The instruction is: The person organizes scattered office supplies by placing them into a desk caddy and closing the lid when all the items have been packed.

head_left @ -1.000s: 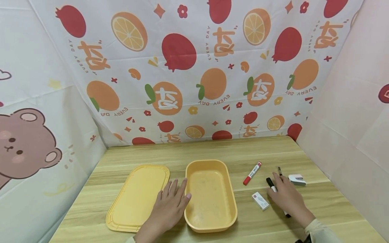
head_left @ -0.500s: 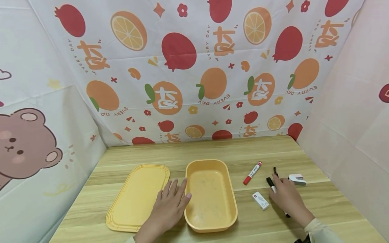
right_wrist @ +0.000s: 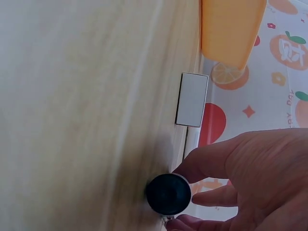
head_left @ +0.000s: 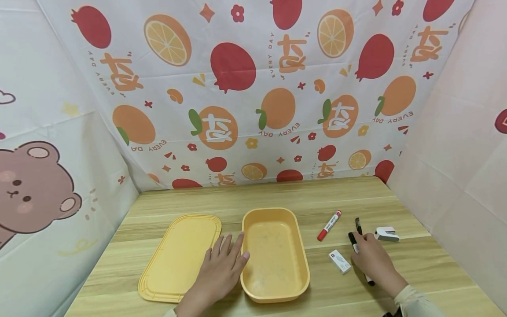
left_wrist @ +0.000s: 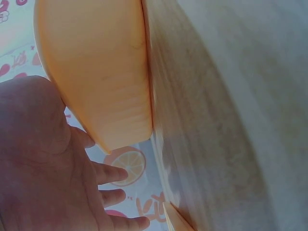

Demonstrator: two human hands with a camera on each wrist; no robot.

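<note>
My left hand [head_left: 222, 268] lies with straight fingers against the left rim of a deep yellow plastic box [head_left: 273, 288]; the left wrist view shows the palm beside its wall [left_wrist: 96, 67]. With thumb and fingers, my right hand [head_left: 374, 259] pinches a black-capped white marker [head_left: 352, 240]. The right wrist view has the marker's round dark end [right_wrist: 168, 194] between thumb and fingers, close to the tabletop. A slim dark pen [head_left: 358, 225] pokes out past the fingertips, its rear part hidden by the hand. Whether the fingers also hold this pen is unclear.
A flat yellow lid [head_left: 178, 259] lies left of the box. Between box and right hand are a red-capped marker [head_left: 329, 226] and a small white carton [head_left: 339, 261]. Right of the hand sits a small white-and-grey stapler-like item [head_left: 386, 234]. Printed cloth hangs around the table.
The right hand's fingers have drawn in around the black marker, whose lower end has swung slightly left. The slim pen's tip has shifted left too. My left hand stays put.
</note>
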